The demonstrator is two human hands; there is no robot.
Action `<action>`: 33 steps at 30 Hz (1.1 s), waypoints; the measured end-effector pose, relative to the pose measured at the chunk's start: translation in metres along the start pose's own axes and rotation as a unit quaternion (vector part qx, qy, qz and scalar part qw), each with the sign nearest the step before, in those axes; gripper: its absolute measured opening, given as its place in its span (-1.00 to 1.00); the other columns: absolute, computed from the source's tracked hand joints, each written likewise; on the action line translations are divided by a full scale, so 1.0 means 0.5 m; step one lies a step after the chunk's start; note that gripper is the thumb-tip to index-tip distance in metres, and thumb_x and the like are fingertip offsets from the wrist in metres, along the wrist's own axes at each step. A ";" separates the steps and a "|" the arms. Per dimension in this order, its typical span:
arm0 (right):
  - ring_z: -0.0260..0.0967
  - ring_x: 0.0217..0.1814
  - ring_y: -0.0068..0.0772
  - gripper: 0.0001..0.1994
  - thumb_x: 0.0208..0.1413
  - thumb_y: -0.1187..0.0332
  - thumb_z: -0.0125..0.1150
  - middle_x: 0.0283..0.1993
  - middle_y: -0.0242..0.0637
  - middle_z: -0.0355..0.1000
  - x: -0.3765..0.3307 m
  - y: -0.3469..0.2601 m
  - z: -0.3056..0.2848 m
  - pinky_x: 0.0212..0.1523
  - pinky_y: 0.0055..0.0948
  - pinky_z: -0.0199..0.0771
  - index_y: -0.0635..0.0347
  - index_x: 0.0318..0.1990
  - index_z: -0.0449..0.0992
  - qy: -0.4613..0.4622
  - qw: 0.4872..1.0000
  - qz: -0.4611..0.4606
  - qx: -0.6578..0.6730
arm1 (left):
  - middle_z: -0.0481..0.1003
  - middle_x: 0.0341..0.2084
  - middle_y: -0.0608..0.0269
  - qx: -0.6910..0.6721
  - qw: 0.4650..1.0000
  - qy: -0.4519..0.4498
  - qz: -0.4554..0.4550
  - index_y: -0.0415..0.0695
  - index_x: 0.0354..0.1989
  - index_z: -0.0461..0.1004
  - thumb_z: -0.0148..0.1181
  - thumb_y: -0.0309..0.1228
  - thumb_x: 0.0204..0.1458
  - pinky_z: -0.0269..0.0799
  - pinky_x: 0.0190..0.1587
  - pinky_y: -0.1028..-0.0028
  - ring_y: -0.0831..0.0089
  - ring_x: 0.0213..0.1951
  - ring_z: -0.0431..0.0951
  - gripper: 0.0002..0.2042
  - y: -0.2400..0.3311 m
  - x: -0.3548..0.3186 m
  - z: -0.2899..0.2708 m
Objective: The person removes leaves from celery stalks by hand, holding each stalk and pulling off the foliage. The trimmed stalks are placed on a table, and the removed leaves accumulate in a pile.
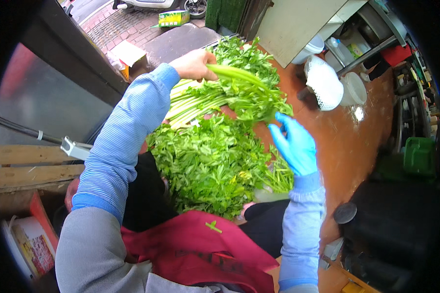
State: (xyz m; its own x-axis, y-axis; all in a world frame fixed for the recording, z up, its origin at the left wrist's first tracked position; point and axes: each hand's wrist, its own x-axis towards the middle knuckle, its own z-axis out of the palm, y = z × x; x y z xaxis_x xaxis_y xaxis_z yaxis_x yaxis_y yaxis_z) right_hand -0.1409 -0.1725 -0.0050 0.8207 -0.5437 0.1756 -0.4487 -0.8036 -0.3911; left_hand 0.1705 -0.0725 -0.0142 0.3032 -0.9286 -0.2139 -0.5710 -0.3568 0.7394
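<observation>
- Floor (347, 141): reddish-brown, wet and glossy, carrying all items noted.
- Heap of leafy celery (215, 161): lies on the floor.
- White mesh basket (323, 83): on the floor, well right of the heap.
- White bucket (354, 89): touching the basket's right side.
- Green crate (419, 155): on the floor, far right of the heap.

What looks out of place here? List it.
A small green stem scrap lies stray on the red apron, apart from the leafy pile. Only the right hand wears a blue glove; the left hand is bare.
</observation>
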 end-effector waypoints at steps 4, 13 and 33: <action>0.39 -0.25 -0.23 -0.65 -0.02 0.19 0.14 -0.30 -0.19 0.42 0.006 -0.009 0.009 -0.23 -0.33 0.37 0.17 -0.10 0.41 0.055 0.997 0.026 0.046 | 0.46 -0.60 0.15 0.229 0.960 0.144 0.066 -0.27 -0.38 0.45 0.26 -0.41 -0.24 0.40 -0.48 0.44 0.47 -0.58 0.48 -0.75 0.030 -0.067 0.036; 0.21 0.07 -0.08 -0.31 -0.12 0.26 0.21 0.08 -0.14 0.20 0.031 -0.048 0.030 0.05 -0.20 0.23 0.13 0.21 0.08 0.124 0.987 -0.102 -0.007 | 0.48 -0.52 0.27 -0.194 0.980 0.031 0.013 -0.28 -0.12 0.39 0.13 -0.49 -0.09 0.39 -0.50 0.66 0.64 -0.57 0.47 -0.69 0.151 -0.142 0.017; 0.39 -0.27 -0.46 -0.65 -0.10 0.46 0.14 -0.29 -0.26 0.44 0.045 -0.034 0.012 -0.24 -0.48 0.36 0.16 -0.07 0.37 0.283 0.913 0.017 0.293 | 0.46 -0.35 0.21 -0.427 0.874 0.084 0.215 -0.31 -0.15 0.34 0.15 -0.46 -0.09 0.41 -0.53 0.61 0.59 -0.46 0.47 -0.69 0.336 -0.117 0.169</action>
State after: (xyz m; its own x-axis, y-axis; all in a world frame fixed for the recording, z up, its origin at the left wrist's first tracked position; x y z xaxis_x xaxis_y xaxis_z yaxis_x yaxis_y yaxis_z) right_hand -0.1125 -0.1698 0.0001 0.4208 -0.7369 0.5290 -0.0684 -0.6073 -0.7915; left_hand -0.0076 -0.0868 0.0683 0.3490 -0.9045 0.2450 0.0971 0.2949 0.9506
